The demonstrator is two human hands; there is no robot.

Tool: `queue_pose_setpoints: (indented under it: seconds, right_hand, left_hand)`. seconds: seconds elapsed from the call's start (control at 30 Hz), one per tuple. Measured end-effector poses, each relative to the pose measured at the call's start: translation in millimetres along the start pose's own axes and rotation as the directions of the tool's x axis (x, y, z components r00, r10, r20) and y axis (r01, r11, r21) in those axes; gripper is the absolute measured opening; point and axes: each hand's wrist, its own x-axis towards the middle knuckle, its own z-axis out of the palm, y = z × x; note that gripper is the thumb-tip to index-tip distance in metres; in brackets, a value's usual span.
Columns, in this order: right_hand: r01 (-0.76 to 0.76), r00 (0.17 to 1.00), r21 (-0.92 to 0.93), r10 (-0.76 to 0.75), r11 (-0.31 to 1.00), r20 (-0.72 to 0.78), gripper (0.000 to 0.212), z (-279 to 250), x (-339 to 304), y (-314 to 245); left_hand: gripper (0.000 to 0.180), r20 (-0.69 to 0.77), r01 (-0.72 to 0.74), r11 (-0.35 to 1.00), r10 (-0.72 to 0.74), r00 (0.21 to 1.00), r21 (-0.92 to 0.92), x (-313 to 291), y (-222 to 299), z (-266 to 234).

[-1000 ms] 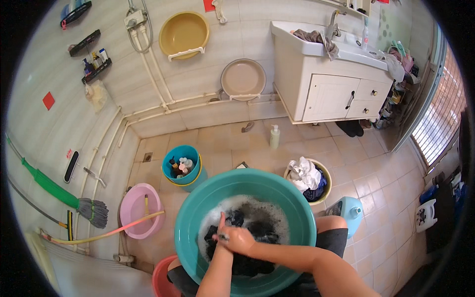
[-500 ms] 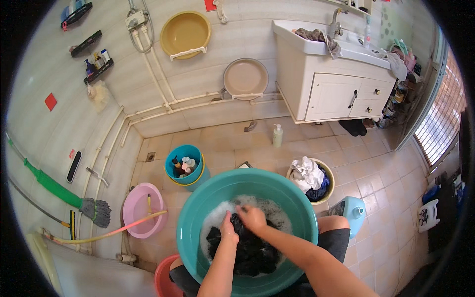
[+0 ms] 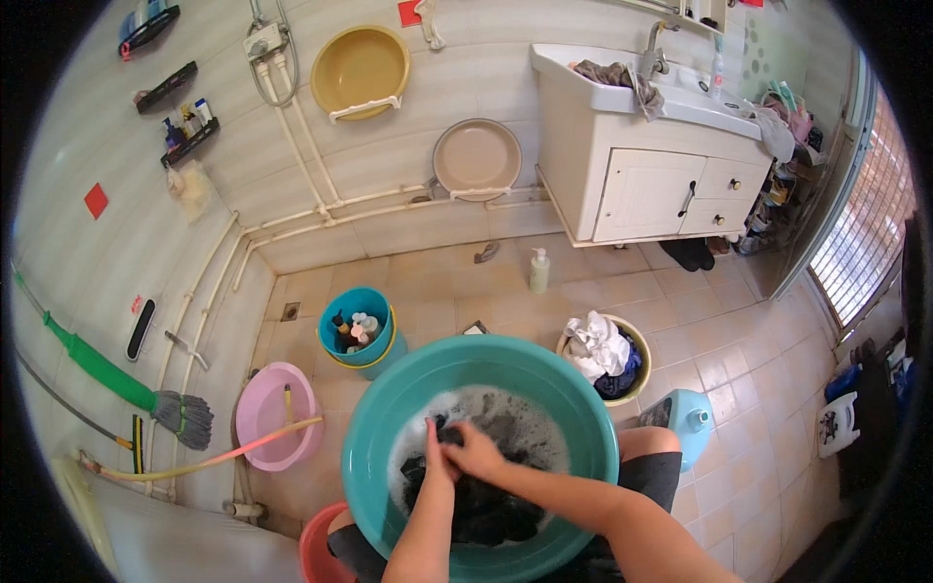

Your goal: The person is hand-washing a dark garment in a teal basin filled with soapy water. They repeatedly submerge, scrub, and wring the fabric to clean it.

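A large teal basin (image 3: 573, 389) holds sudsy water and a soaked black garment (image 3: 491, 510). Over its left half, my left hand (image 3: 437, 449) is closed on a bunched part of the garment, the cloth poking out above the fingers. My right hand (image 3: 476, 451) presses against it from the right, its fingers curled round the same bunch. Much of the gripped cloth is hidden behind the hands. White foam (image 3: 418, 428) rings the black cloth in the water.
Beyond the basin stand a blue bucket (image 3: 389, 355) of bottles, a pump bottle (image 3: 539, 271) and a tub (image 3: 637, 389) of white and dark clothes. A light-blue jug (image 3: 692, 428) is at the right. Left are a pink basin (image 3: 248, 418) with a hose and a red basin (image 3: 316, 544).
My right hand has come down and closer against my left, over the bunched cloth. Both hands sit slightly further left and lower in the basin.
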Motion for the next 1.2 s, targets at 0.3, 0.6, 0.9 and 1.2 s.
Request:
queue_pose_setpoints:
  seconds: [0.3, 0.6, 0.9, 1.2]
  right_hand:
    - [0.097, 0.992, -0.345, -0.117, 0.934, -0.040, 0.031, -10, 14, -18]
    - [0.364, 0.924, -0.268, -0.383, 0.892, -0.021, 0.023, -12, -5, -18]
    - [-0.133, 0.988, -0.349, 0.151, 0.928, 0.026, 0.044, -35, 22, 45]
    - [-0.087, 0.994, 0.105, 0.079, 0.991, 0.077, 0.042, 0, 7, -2]
  left_hand:
    - [0.043, 0.074, -0.182, 0.956, 0.204, 0.976, -0.230, 8, -20, 6]
    - [0.039, 0.021, -0.035, 0.996, 0.037, 0.999, -0.078, 13, -10, -4]
    - [0.047, -0.043, -0.418, 0.902, 0.424, 0.905, 0.105, 6, 6, -5]
    - [0.067, 0.068, -0.122, 0.990, 0.127, 0.990, -0.071, 14, -2, -10]
